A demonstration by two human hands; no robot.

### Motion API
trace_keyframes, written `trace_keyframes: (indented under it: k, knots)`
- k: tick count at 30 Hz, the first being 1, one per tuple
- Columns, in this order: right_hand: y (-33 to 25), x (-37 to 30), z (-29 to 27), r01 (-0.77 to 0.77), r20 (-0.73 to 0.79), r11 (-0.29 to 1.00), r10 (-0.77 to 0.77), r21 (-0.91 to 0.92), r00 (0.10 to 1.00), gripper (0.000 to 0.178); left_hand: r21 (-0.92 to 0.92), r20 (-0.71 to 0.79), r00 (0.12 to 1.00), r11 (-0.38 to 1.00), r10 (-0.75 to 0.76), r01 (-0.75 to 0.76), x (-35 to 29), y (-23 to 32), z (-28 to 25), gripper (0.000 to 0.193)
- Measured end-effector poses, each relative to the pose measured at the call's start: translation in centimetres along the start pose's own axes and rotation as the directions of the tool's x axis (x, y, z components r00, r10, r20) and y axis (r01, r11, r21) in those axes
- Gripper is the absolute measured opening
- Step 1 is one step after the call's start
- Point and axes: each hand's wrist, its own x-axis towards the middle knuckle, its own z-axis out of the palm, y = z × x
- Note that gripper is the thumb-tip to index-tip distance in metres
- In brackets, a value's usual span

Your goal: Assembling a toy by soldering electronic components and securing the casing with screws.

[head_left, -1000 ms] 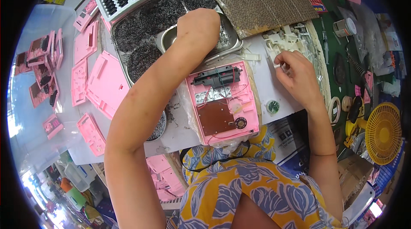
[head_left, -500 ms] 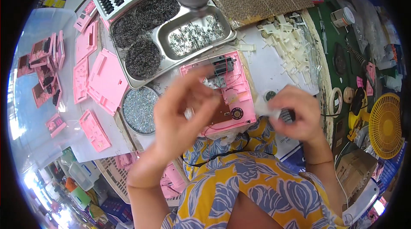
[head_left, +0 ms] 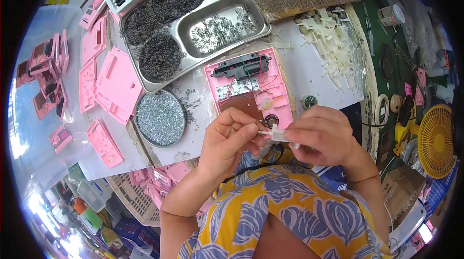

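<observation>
Work table (head_left: 319,73): white surface, carries every item listed below.
Steel tray (head_left: 145,77): large, holds dark coiled spring heaps; a smaller steel tray (head_left: 186,41) of small metal springs sits inside it.
Pink housing (head_left: 251,89): open, face up, long axis runs away from the person; black component at its far end, brown board and wires inside.
Round tin (head_left: 159,118): full of small silvery parts, left of the pink housing.
Left hand (head_left: 227,143): fingers curled, thumb and forefinger pinched on the left end of the white part.
Right hand (head_left: 321,135): closed around the right end of the white part.
White part (head_left: 278,134): small plastic piece, held between both hands just over the near edge of the pink housing; long axis left to right.
Hidden: right end of the white part is covered by the fingers; its shape is hard to make out.
</observation>
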Motion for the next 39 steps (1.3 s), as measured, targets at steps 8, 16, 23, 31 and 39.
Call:
trace_keyframes:
  k: [8,16,23,31,39]
  knots:
    - [1.7,-4.1,-1.6,-0.222,-0.026,0.93,0.24,0.292,0.97,0.032,0.77,0.124,0.979,0.607,0.162,-0.198,1.9,2.3,2.1,0.01]
    - [2.2,-6.1,-1.0,-0.312,-0.131,0.518,0.652,0.796,0.747,0.034,0.865,0.224,0.972,-0.476,0.076,-0.162,5.4,1.4,3.8,0.016]
    - [3.1,-3.5,-0.3,-0.494,-0.046,0.848,0.511,0.191,0.859,0.028,0.882,0.459,0.814,-0.076,0.356,-0.464,2.8,0.8,1.4,0.016]
    - [4.3,-0.5,0.2,-0.145,0.09,0.953,0.174,-0.267,0.981,0.028,0.805,0.565,0.664,-0.151,0.489,-0.574,1.8,-0.8,-1.6,0.025]
    - [7.4,-1.0,1.7,-0.057,0.049,0.997,0.06,-0.053,0.997,0.022,0.79,0.593,0.658,-0.178,0.463,-0.587,3.0,-0.9,-1.4,0.026]
